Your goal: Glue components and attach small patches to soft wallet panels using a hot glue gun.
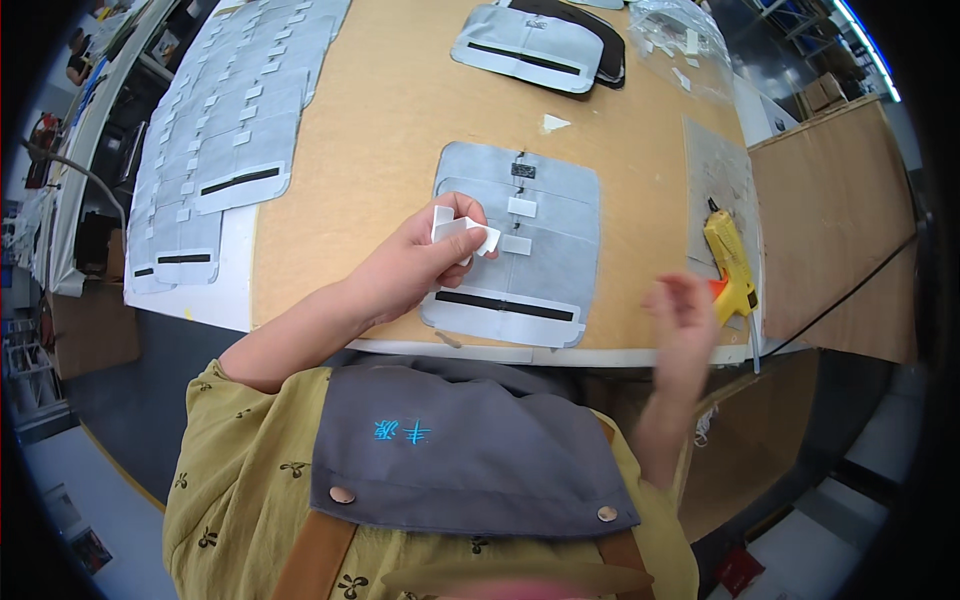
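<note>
Left hand (425, 262): grip pinched on a few small white fabric tabs (462, 230), thumb and fingertips clamped, held just above the top grey fabric panel (520, 245) at the near edge of the counter (390, 110). Right hand (685, 315): motion-blurred, holding nothing, fingers loose and apart, hanging off the counter's front edge near the yellow glue gun (730, 262).

Judgement: best to separate 1 tab from the pinch, line it up with the 2 white tabs already on the panel's centre line, above the black strip (505, 305), and press flat while the other hand steadies the cloth.

Counter: tan board top, white front edge. Far left, a long overlapping row of finished grey panels (225, 130). Far side, another grey panel on a black piece (540, 45); clear plastic bag of tabs (685, 45). Glue gun lies on a grey mat (720, 175). Room: crowded workshop, wooden side bench (840, 220) right.
</note>
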`<action>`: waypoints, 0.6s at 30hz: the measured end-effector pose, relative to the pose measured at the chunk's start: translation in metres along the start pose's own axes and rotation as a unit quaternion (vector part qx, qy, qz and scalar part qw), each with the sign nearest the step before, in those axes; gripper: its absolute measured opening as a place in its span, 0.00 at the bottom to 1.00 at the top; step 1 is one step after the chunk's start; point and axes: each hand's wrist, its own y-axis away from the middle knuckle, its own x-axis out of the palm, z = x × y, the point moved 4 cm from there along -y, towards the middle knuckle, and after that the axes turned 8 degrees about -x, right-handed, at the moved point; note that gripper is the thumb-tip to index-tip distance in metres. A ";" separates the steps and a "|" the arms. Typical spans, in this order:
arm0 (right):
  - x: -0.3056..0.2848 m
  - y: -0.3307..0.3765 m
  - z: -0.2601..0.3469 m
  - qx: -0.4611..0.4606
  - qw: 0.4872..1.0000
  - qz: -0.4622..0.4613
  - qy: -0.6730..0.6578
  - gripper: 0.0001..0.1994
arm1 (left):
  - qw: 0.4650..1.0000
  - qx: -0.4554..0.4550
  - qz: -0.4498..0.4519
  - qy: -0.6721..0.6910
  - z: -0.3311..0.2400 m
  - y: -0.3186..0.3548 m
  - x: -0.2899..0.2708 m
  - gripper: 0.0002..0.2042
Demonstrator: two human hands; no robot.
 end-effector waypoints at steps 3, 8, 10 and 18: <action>0.070 -0.010 0.028 -0.045 0.988 0.145 0.009 0.07 | 0.999 0.019 0.017 -0.046 0.003 -0.007 0.006 0.07; 0.108 -0.025 0.037 -0.129 0.976 0.163 0.065 0.09 | 0.994 0.013 0.013 -0.110 0.000 -0.015 0.015 0.08; 0.111 -0.027 0.039 -0.135 0.976 0.153 0.076 0.08 | 0.993 0.021 0.020 -0.115 -0.001 -0.021 0.013 0.09; 0.114 -0.035 0.032 -0.222 0.960 0.098 0.138 0.07 | 0.996 0.020 0.088 0.018 0.003 -0.044 0.008 0.15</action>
